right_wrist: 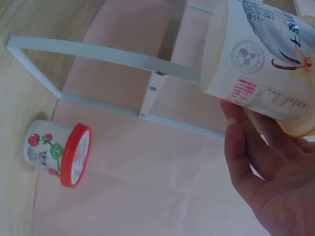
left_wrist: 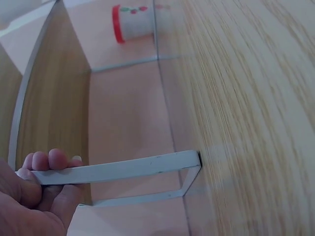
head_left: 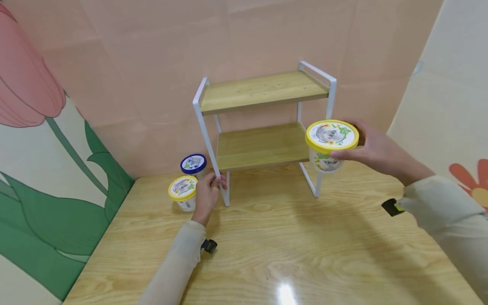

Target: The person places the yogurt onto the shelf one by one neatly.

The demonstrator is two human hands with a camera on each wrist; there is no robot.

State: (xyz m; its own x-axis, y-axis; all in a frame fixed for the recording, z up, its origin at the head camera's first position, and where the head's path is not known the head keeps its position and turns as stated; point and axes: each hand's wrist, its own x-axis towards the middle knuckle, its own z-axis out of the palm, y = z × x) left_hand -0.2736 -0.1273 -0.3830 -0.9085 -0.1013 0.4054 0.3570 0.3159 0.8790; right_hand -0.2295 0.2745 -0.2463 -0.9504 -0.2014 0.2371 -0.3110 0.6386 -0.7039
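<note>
In the head view my right hand (head_left: 377,148) holds a yellow-lidded paper tub (head_left: 331,137) upright in the air, in front of the right end of a two-tier shelf rack (head_left: 263,91). The right wrist view shows the fingers around the side of this tub (right_wrist: 268,64). My left hand (head_left: 207,195) grips the white metal frame of the rack low at its left front; in the left wrist view, fingers and thumb (left_wrist: 29,189) close round the frame bar (left_wrist: 128,168). Both wooden tiers of the rack are bare.
Left of the rack stand a blue-lidded tub (head_left: 193,163) and, before it, another yellow-lidded tub (head_left: 183,189). A red-lidded tub (right_wrist: 54,155) stands beyond the rack's right side, hidden in the head view. The wooden table (head_left: 259,254) meets a pink backdrop (head_left: 152,84) behind.
</note>
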